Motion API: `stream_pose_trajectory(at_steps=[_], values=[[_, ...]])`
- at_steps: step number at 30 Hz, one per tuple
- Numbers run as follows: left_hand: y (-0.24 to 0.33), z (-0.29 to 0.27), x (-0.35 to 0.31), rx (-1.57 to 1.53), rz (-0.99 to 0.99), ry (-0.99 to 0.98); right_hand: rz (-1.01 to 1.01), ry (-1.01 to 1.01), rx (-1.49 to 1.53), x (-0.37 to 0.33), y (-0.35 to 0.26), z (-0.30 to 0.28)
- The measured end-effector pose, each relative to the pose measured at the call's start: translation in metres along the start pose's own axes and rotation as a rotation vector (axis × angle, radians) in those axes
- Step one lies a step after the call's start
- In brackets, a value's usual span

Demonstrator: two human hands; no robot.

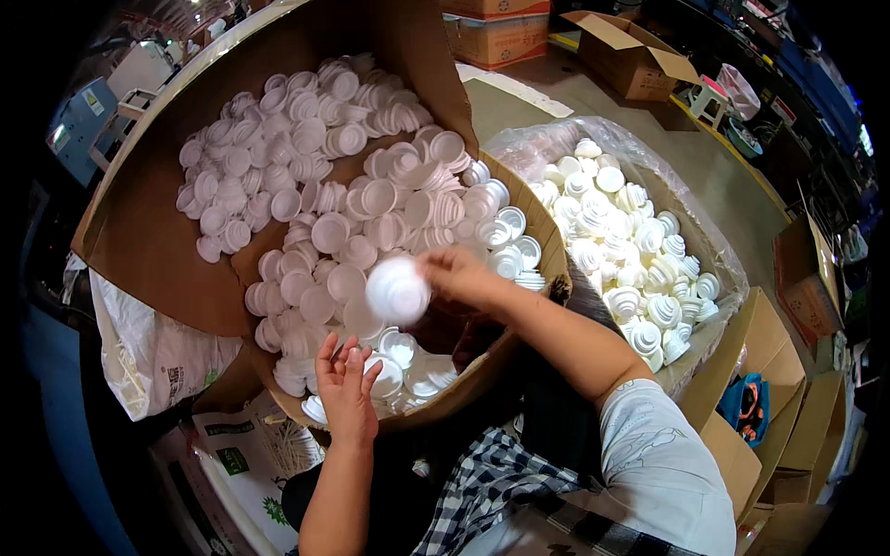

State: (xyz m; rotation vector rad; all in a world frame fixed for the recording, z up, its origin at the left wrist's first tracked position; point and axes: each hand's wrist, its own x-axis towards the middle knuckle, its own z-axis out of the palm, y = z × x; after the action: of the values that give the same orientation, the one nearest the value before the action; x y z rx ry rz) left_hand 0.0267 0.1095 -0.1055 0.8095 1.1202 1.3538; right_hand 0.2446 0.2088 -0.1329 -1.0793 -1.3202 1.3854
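A round white plastic lid [398,291], blurred by motion, is held at its right edge by my right hand [456,276], fingers closed on it. It hangs above a big cardboard box [264,375] filled with loose white lids [331,233]. My left hand [349,389] is at the box's near rim with palm up and fingers apart, slightly bent; nothing shows in it. A few lids [397,348] lie just beside its fingertips, lower than the held one.
Right of the box stands a plastic-lined container [728,269] with stacked white stepped pieces [640,250]. Open cartons [742,408] are at the lower right, one with a blue cloth item [744,408]. Farther back are another open carton [630,65] and a small stool [709,100]. White sacks [153,357] are at left.
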Motion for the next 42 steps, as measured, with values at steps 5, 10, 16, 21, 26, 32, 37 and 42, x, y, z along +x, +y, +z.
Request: stream_pose_trajectory(at_steps=[5, 10, 16, 21, 26, 32, 37, 42], values=[[0.003, 0.0, 0.0, 0.016, -0.091, -0.056, -0.133, 0.927, 0.215, 0.046, 0.058, -0.172], [0.014, -0.011, 0.009, -0.029, -0.122, 0.037, 0.114, 1.465, -0.307, 0.023, 0.112, -0.238], [0.01, -0.032, 0.038, 0.164, -0.087, 0.04, 0.468, 1.177, -0.852, 0.004, 0.152, -0.262], [-0.016, -0.044, 0.055, 0.738, 0.161, -0.13, 0.409, 0.732, -1.065, 0.014, 0.189, -0.306], [-0.028, -0.043, 0.05, 1.67, 0.238, -0.201, 0.484, 1.256, -0.734, 0.02, 0.155, -0.268], [-0.035, -0.053, 0.058, 1.731, 0.172, -0.229, -0.235, 1.169, -0.815, 0.035, 0.076, -0.205], [-0.036, -0.051, 0.058, 1.725, 0.224, -0.24, -0.206, 0.389, -0.721, 0.045, 0.056, -0.114], [-0.018, -0.04, 0.051, 1.162, 0.274, -0.058, -0.073, 0.027, -0.873, 0.035, 0.057, -0.047]])
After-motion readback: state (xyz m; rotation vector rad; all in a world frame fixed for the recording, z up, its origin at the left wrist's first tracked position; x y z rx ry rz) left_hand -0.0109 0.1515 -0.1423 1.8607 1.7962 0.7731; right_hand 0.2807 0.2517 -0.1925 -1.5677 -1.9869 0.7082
